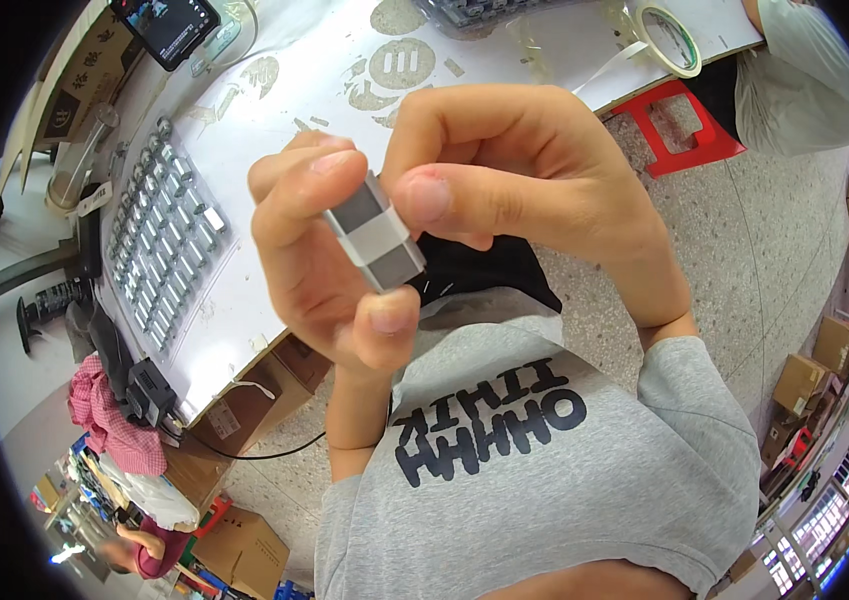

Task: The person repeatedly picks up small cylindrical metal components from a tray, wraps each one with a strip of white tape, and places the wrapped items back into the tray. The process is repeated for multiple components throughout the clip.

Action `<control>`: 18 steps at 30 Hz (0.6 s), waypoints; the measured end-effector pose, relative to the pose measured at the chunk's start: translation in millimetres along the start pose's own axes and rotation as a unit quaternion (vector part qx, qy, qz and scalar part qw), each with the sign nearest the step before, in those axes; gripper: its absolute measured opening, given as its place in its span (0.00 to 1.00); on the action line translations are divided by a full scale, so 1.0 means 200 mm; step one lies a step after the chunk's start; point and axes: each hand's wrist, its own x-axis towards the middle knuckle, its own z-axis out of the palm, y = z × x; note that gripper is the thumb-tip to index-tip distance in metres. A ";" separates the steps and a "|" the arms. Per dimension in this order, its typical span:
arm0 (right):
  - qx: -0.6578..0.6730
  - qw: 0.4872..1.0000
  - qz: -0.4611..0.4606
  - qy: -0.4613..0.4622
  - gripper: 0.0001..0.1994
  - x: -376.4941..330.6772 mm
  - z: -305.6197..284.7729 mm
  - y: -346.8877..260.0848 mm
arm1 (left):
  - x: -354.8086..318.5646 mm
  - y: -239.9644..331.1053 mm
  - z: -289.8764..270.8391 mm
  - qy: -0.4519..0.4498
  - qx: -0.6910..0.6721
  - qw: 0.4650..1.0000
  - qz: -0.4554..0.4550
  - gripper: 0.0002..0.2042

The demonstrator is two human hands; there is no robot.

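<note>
A small grey metal block (pixel 391 268) with a white tape band (pixel 376 236) around its middle is held in front of my chest. My left hand (pixel 314 240) grips it by its ends, the thumb at the lower end and the fingers at the upper one. Against its right side, my right hand (pixel 544 180) is closed in a pinch, the thumb tip where the band meets the edge. What lies between the right thumb and fingers is mostly hidden.
On the white table (pixel 274 105), a clear tray (pixel 169 240) holds several shiny metal pieces. A phone (pixel 166 28) stands at the back left, a tape roll (pixel 671 42) at the far right. Beyond are a red stool (pixel 679 130) and another person's sleeve (pixel 804 80).
</note>
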 end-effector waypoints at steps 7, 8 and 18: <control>-0.025 0.999 -0.016 0.033 0.09 0.00 -0.01 0.03 | 0.01 -0.05 0.03 -0.039 -0.198 0.976 -0.082 0.35; -0.022 0.999 -0.016 0.032 0.09 0.00 -0.01 0.02 | 0.01 -0.05 0.02 -0.072 -0.239 0.965 -0.079 0.34; -0.038 0.997 -0.022 0.067 0.10 -0.01 -0.03 0.02 | 0.09 0.16 -0.03 -0.155 0.257 0.953 0.037 0.23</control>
